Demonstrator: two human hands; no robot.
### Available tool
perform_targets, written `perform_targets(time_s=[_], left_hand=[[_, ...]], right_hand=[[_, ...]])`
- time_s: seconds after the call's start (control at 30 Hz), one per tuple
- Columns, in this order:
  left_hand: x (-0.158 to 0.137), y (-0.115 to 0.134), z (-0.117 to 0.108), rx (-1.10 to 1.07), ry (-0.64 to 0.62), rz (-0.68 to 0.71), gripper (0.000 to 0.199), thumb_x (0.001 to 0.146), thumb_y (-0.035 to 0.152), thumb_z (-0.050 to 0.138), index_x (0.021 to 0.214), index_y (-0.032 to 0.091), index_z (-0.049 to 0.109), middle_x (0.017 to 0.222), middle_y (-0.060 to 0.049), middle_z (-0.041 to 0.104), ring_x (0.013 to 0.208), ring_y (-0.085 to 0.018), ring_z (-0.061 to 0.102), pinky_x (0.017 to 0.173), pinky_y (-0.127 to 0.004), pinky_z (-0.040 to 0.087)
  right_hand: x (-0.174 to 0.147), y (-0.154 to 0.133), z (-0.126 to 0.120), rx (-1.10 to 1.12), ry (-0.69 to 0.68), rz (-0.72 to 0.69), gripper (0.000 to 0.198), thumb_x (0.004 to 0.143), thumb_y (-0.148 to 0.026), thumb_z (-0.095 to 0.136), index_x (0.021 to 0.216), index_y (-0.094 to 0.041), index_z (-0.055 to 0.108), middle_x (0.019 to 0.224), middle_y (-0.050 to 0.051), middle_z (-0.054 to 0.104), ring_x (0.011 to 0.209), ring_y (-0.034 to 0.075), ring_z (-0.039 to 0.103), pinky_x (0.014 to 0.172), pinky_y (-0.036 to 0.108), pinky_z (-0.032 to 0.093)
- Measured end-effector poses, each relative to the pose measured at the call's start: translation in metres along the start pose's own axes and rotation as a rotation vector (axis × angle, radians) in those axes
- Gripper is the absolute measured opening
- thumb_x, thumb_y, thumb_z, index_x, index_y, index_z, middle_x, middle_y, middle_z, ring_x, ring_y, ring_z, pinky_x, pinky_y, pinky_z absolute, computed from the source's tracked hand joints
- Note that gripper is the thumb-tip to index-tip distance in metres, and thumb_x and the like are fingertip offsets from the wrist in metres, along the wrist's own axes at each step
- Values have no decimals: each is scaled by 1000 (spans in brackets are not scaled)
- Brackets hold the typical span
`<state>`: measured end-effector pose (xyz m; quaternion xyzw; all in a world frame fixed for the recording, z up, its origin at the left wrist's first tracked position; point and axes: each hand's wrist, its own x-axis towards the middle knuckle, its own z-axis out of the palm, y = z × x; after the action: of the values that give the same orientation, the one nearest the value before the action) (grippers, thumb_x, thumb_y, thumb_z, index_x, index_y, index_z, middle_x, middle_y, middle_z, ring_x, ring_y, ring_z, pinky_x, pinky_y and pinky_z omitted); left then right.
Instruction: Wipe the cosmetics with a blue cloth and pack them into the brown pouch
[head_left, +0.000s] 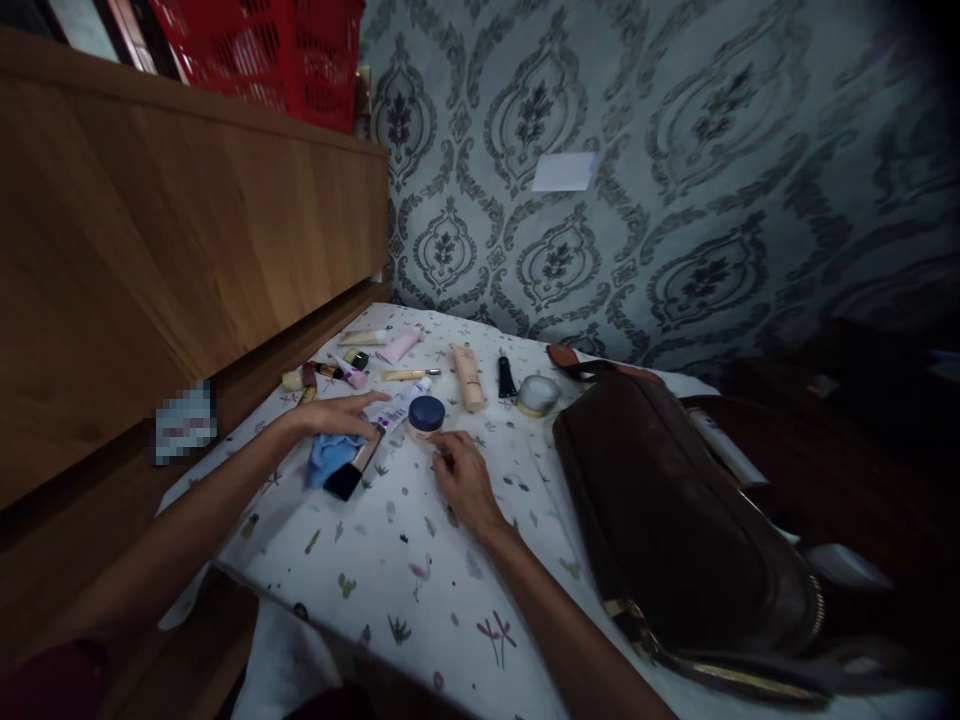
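On the patterned white cloth, my left hand (341,413) reaches in from the left with its index finger stretched out. Its other fingers curl down onto a beige tube with a black cap (345,482) and a crumpled blue cloth (328,455). My right hand (466,482) has curled fingers, their tips against the lower right side of a small jar with a dark blue lid (426,412). A white and purple tube (397,408) lies between the left hand and the jar. Beyond the jar are a peach tube (468,378) and a slim gold tube (405,375).
A black tube (506,375) and a grey-lidded jar (538,395) lie to the right, beside a large dark brown bag (667,510). More tubes, one pink (401,344), cluster at the back left. A wooden cabinet (195,220) carrying a red basket (281,55) borders the left.
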<state>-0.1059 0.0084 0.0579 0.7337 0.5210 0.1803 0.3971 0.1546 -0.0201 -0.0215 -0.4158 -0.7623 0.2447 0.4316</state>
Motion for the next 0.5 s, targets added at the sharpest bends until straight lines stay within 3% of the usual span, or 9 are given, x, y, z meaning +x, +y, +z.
perform_targets(time_s=[0.07, 0.13, 0.3, 0.5], left_hand=[[4, 7, 6, 9, -182, -8, 64, 64, 39, 74, 126, 25, 64, 119, -1, 71, 107, -22, 63, 86, -24, 47], [11, 13, 9, 79, -269, -54, 62, 59, 39, 77, 119, 25, 68, 123, -1, 70, 112, -24, 61, 88, -24, 47], [18, 12, -3, 224, -178, -185, 54, 60, 45, 72, 107, 18, 69, 101, -4, 75, 99, -27, 64, 79, -26, 49], [6, 7, 1, 155, -109, -188, 72, 61, 48, 68, 127, 19, 60, 121, -4, 69, 116, -28, 59, 89, -25, 48]], right_hand=[[-1, -3, 0, -26, -41, 6, 35, 81, -11, 48, 109, -20, 67, 104, 8, 60, 90, 21, 61, 83, 36, 53], [-2, -6, -1, -61, -82, 5, 41, 84, -11, 47, 119, -21, 66, 107, 8, 58, 93, 22, 60, 85, 37, 53], [3, -18, 0, -256, -199, 4, 50, 85, -10, 48, 134, -17, 59, 112, 12, 58, 109, 26, 55, 98, 40, 48], [40, -28, 1, -479, -335, 226, 56, 88, -20, 53, 143, -17, 49, 135, 15, 53, 114, 29, 59, 93, 39, 50]])
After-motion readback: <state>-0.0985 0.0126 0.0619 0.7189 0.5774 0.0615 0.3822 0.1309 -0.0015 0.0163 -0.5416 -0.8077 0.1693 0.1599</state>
